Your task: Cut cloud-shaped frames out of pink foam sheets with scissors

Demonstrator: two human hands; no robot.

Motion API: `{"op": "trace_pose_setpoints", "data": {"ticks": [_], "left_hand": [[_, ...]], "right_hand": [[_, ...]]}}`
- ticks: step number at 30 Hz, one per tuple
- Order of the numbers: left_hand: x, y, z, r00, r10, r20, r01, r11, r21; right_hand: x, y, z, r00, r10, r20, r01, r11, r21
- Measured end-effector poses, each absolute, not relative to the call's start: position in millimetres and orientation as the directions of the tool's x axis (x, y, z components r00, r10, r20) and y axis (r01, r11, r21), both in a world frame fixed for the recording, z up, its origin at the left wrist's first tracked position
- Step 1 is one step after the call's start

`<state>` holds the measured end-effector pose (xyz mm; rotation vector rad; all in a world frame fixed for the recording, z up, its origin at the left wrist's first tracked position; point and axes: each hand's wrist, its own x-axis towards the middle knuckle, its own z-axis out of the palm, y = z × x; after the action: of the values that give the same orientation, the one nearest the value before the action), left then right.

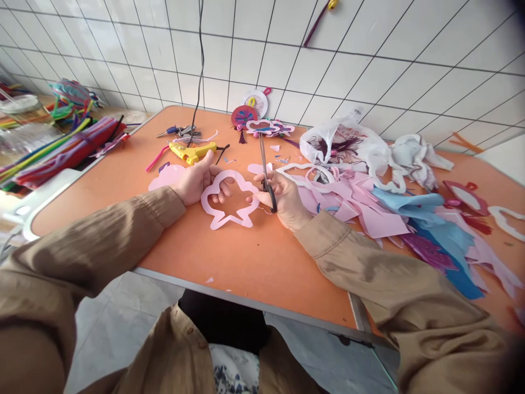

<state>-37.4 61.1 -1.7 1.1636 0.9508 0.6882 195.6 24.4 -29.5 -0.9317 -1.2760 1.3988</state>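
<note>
A pink star-like cutout (206, 203) with a cloud-shaped hole faces me over the table's middle. Behind its left side is my left hand (197, 183), thumb raised and fingers loosely apart, some showing through the hole. My right hand (290, 201) is closed around black-handled scissors (270, 196), whose blades point away from me. Its fingertips also touch the cutout's right edge. A yellow glue gun (192, 152) lies just beyond my left hand, and a pink piece (166, 178) lies beside that wrist.
Pink scraps (348, 197), blue sheets (422, 213) and a white plastic bag (340, 139) cover the right side. Decorated ornaments (245, 116) stand by the tiled wall. Colourful pipe cleaners (69, 148) lie at far left. A black cord (200, 60) hangs down to the orange table (246, 257).
</note>
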Motion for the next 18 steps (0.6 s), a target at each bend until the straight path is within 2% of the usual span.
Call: {"op": "trace_pose_setpoints", "data": {"ticks": [4, 18], "left_hand": [[-37.3, 60.7, -0.6, 0.479, 0.842, -0.248, -0.014, 0.29, 0.957], [-35.7, 55.2, 1.2, 0.495, 0.777, -0.388, -0.065, 0.479, 0.875]], "right_hand": [[196.8, 24.3, -30.3, -0.213, 0.973, 0.085, -0.154, 0.052, -0.987], [197.3, 20.7, -31.8, -0.203, 0.979, 0.011, -0.165, -0.023, -0.986]]}}
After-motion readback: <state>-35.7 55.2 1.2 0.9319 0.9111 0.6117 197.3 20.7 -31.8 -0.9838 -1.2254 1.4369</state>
